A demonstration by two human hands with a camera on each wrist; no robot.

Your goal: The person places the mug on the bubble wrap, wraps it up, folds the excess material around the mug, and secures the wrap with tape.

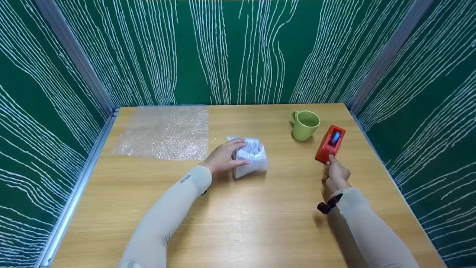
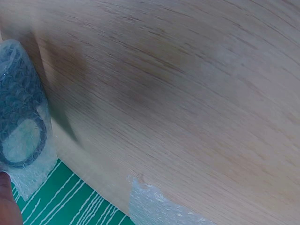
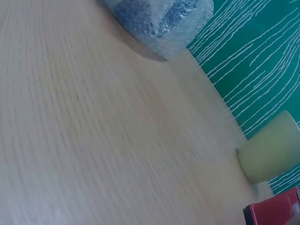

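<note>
A bundle wrapped in bubble wrap (image 1: 251,158) sits mid-table; my left hand (image 1: 225,158) grips its left side, fingers over the top and thumb at the front. The left wrist view shows the bundle (image 2: 21,136) at the left edge, a dark ring shape showing through the wrap. A red tape dispenser (image 1: 330,143) lies to the right; my right hand (image 1: 335,174) touches its near end with an extended finger, the other fingers curled. The right wrist view shows the dispenser's corner (image 3: 274,211) and the bundle (image 3: 157,18) at the top.
A flat sheet of bubble wrap (image 1: 163,132) lies at the back left of the wooden table (image 1: 238,219). A green mug (image 1: 305,125) stands just behind the dispenser. Green patterned walls (image 1: 238,52) close in the back and both sides.
</note>
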